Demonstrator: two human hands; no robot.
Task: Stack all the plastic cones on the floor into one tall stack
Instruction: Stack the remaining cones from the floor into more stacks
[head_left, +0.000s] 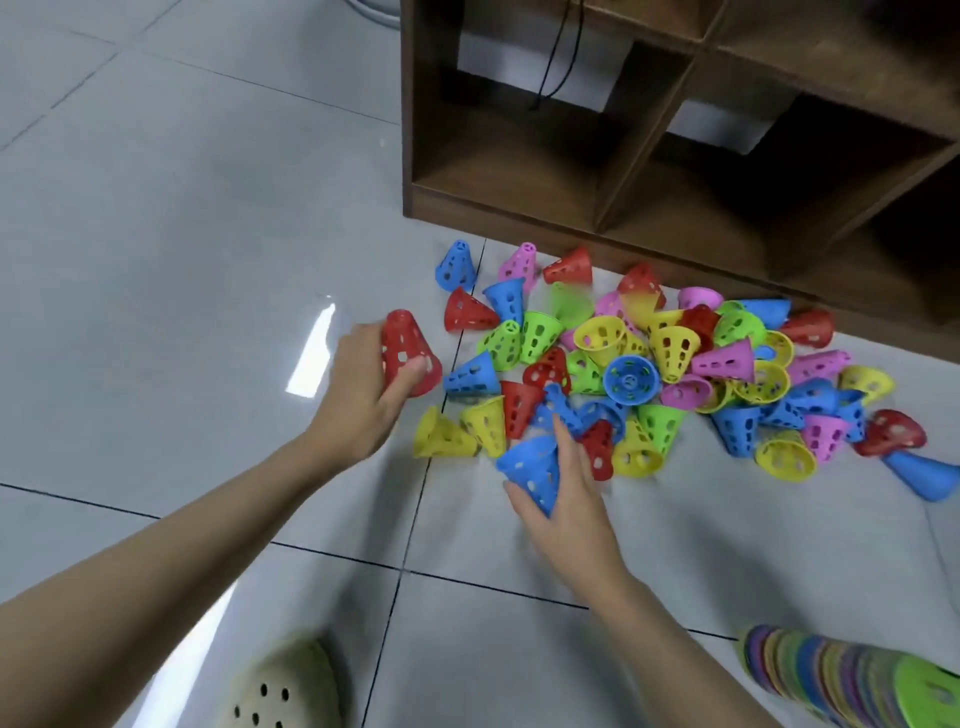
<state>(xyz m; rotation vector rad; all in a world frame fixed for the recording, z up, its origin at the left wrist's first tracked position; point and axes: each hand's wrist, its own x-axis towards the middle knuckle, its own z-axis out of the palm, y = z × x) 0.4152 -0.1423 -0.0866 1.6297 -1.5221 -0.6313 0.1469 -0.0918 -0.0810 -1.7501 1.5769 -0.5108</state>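
You are at the very start of the stacking — each hand has picked a cone, and no two have been nested yet. Your left hand (363, 395) is closed around a red cone (408, 353), held narrow end up at the left edge of the pile, fingers behind it and thumb across its lower front. Your right hand (563, 493) grasps a blue cone (535, 473) at the near edge of the pile, wide mouth toward the left and the palm wrapped over its right side. The rest of the cones (675, 364) lie in a loose heap of red, blue, green, yellow and pink on the tiled floor (182, 234), just in front of the wooden shelf unit (675, 130) at the far right; most lie on their sides, some mouth up, a few tangled together. Near right, a row of flat coloured discs (831, 675) sits apart from the heap, and a pale clog (280, 686) shows at the near edge. The next move, as I judge it, calls for bringing the two held cones together — turn both the same way up, line up the axes, and drop one over the other so it seats fully. After that one hand should keep the stack while the other feeds it from the heap.
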